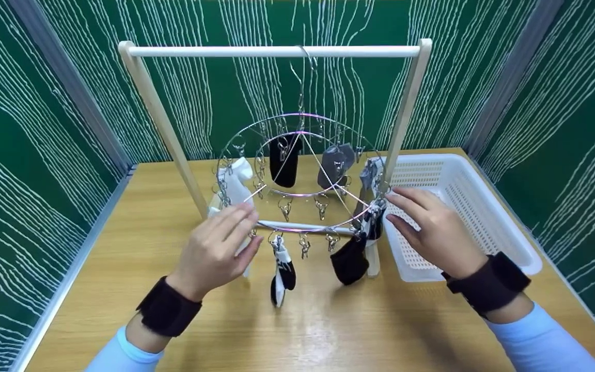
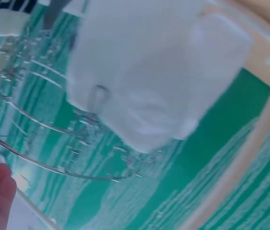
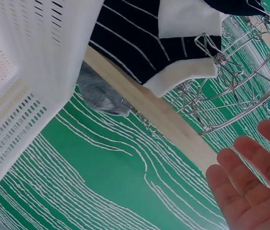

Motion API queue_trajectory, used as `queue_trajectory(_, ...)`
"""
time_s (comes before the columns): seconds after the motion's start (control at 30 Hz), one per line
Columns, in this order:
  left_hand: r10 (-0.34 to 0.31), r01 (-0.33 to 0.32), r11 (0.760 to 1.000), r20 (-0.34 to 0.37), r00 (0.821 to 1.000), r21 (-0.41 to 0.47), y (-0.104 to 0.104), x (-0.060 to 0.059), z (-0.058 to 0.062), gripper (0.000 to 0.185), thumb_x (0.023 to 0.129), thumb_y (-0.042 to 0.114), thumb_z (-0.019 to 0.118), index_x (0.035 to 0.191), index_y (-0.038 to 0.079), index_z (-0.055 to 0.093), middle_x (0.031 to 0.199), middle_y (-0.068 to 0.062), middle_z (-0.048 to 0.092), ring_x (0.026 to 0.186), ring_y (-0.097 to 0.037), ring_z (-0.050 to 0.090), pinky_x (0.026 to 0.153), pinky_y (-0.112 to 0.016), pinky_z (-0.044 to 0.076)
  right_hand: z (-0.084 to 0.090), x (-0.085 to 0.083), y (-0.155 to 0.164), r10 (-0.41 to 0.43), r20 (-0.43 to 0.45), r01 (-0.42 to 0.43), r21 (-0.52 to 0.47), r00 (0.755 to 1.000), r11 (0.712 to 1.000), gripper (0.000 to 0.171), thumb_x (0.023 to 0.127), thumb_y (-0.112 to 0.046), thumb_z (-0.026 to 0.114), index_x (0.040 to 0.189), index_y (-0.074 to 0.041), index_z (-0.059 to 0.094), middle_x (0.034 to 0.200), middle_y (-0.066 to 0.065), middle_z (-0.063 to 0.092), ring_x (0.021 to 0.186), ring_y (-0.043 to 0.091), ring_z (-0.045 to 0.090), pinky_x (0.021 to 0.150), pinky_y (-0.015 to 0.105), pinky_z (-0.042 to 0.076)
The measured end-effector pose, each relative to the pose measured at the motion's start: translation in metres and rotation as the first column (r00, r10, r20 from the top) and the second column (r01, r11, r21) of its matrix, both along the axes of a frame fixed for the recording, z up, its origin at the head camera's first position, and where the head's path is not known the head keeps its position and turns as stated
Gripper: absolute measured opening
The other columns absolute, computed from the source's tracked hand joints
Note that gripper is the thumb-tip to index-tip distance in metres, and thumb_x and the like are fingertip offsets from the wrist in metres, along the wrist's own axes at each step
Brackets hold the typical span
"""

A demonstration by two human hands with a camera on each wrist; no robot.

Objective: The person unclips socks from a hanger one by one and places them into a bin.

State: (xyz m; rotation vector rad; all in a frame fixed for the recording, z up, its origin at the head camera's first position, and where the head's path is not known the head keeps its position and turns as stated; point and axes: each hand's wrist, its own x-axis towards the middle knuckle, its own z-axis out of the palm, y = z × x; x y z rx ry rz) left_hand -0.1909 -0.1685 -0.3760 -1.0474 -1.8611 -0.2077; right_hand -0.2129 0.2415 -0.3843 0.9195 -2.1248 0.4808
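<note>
A round metal clip hanger (image 1: pixel 297 229) hangs by its hook (image 1: pixel 306 58), with socks clipped around its ring. At the ring's left front, my left hand (image 1: pixel 220 248) has its fingers extended, close to a white sock (image 1: pixel 235 186). On the other side my right hand (image 1: pixel 434 230) is held near the rim; its straight, spread fingers (image 3: pixel 250 163) hold nothing. A striped black-and-white sock (image 3: pixel 130 36) hangs beside it. Also clipped on are a black sock (image 1: pixel 350 261), a black-and-white sock (image 1: pixel 283 271), a black sock (image 1: pixel 284 165) and a grey sock (image 1: pixel 334 165).
The hanger's hook sits on the bar (image 1: pixel 215 51) of a wooden rack, whose right post (image 1: pixel 406 103) stands close to my right hand. A white perforated basket (image 1: pixel 519 258) sits at the right on the wooden table (image 1: pixel 163 206). Green walls (image 1: pixel 173 103) with white lines enclose the table.
</note>
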Motion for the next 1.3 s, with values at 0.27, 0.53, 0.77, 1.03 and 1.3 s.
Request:
queue_trajectory(0.27, -0.087, 0.088, 0.996, 0.023, 0.996, -0.023, 0.024, -0.002, 0.005, 0.024, 0.103, 0.019, 0.074, 0.114, 0.000, 0.081, 0.110, -0.016, 0.082, 0.103, -0.031, 0.079, 0.092, -0.040, 0.067, 0.002, -0.008, -0.010, 0.023, 0.029, -0.023, 0.016, 0.999, 1.000, 0.043, 0.089, 0.003, 0.084, 0.131, 0.004, 0.073, 0.131, 0.026, 0.073, 0.120, 0.046, 0.071, 0.101, 0.060, 0.059)
queue_trajectory(0.53, -0.049, 0.054, 0.996, 0.068, 0.996, -0.071, 0.036, -0.003, 0.006, 0.020, 0.095, 0.012, 0.081, 0.112, 0.003, 0.082, 0.105, -0.011, 0.082, 0.098, -0.027, 0.079, 0.087, -0.038, 0.066, 0.002, -0.014, -0.016, 0.050, 0.023, -0.050, 0.024, 0.998, 0.998, 0.034, 0.091, 0.005, 0.081, 0.125, 0.004, 0.076, 0.127, 0.025, 0.075, 0.123, 0.046, 0.070, 0.106, 0.061, 0.056)
queue_trajectory(0.77, -0.028, 0.033, 0.996, 0.059, 0.998, -0.080, 0.031, -0.008, 0.002, 0.023, 0.085, 0.004, 0.085, 0.108, 0.003, 0.083, 0.098, -0.010, 0.082, 0.089, -0.026, 0.077, 0.080, -0.036, 0.065, 0.003, -0.016, -0.020, 0.049, 0.033, -0.050, 0.042, 0.998, 0.998, 0.033, 0.091, 0.006, 0.080, 0.124, 0.005, 0.076, 0.126, 0.024, 0.077, 0.125, 0.048, 0.070, 0.109, 0.063, 0.055)
queue_trajectory(1.03, -0.013, 0.016, 0.998, 0.043, 0.999, -0.061, 0.023, -0.010, 0.001, 0.016, 0.089, -0.001, 0.082, 0.105, 0.002, 0.083, 0.092, -0.009, 0.081, 0.084, -0.026, 0.075, 0.076, -0.037, 0.065, 0.007, -0.018, -0.025, 0.083, 0.010, -0.083, 0.059, 0.996, 0.995, 0.025, 0.091, 0.006, 0.081, 0.115, 0.003, 0.079, 0.116, 0.020, 0.078, 0.119, 0.043, 0.072, 0.108, 0.056, 0.057)
queue_trajectory(1.3, 0.033, -0.030, 0.999, 0.084, 0.996, -0.043, 0.013, -0.013, 0.003, 0.016, 0.089, -0.001, 0.081, 0.104, 0.001, 0.082, 0.097, -0.011, 0.081, 0.090, -0.028, 0.077, 0.084, -0.041, 0.067, 0.010, -0.018, -0.031, 0.113, 0.021, -0.114, 0.058, 0.993, 0.992, 0.016, 0.092, 0.003, 0.082, 0.108, -0.001, 0.080, 0.109, 0.013, 0.077, 0.108, 0.033, 0.073, 0.098, 0.047, 0.062)
